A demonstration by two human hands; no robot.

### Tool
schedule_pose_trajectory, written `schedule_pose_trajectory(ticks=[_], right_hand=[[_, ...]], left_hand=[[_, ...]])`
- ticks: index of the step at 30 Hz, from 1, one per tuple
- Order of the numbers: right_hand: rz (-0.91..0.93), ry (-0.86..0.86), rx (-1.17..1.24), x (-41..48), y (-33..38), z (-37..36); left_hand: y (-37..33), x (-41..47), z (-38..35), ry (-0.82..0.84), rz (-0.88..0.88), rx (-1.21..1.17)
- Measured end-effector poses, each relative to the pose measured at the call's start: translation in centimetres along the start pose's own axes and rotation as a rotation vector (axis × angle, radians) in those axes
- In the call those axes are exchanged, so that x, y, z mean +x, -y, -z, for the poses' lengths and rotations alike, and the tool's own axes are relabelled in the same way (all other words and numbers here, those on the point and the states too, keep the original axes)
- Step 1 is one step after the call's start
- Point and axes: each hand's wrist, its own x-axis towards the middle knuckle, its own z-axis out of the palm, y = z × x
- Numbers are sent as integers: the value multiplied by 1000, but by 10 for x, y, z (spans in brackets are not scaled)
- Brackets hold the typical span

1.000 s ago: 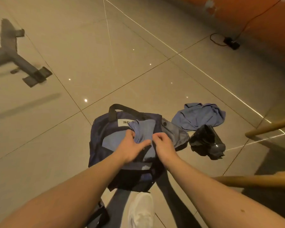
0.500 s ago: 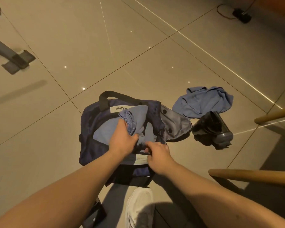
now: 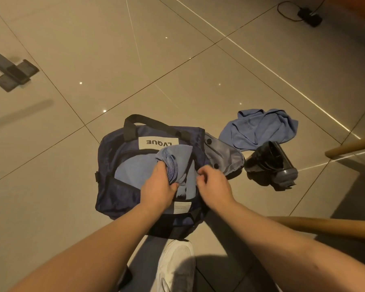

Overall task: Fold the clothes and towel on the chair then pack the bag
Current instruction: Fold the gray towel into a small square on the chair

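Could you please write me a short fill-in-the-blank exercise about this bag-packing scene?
The white label on the navy fabric bag reads ____.
The ____ hand grips the folded light-blue cloth inside the bag.
The crumpled blue garment lies on the tiled ____.
The black bottle with a grey cap lies on its ____.
Missing words: LVQUE; left; floor; side.

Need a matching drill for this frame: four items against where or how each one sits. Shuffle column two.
1 folded blue cloth
2 crumpled blue garment
3 black bottle
4 white shoe

A on its side on the tiles
B in the open bag, gripped by the left hand
C heaped on the tiles beyond the bottle
D at the bottom edge, nearer than the bag

Pairs: 1-B, 2-C, 3-A, 4-D
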Motion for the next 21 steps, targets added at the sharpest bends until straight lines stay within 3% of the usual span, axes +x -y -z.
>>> schedule_pose_trajectory(ticks=[2, 9, 14, 18, 21], right_hand=[[-69, -71, -56, 27, 1, -1], [-1, 68, -252, 92, 18, 2], [-18, -73, 172, 101, 32, 22], [-46, -46, 278, 90, 30, 38], [-48, -216, 241, 64, 25, 34]], left_hand=[[7, -1, 1, 4, -4, -3], [17, -5, 2, 26, -73, 79], [10, 2, 3, 243, -206, 189], [5, 15, -2, 129, -35, -87], [2, 15, -10, 96, -3, -165]])
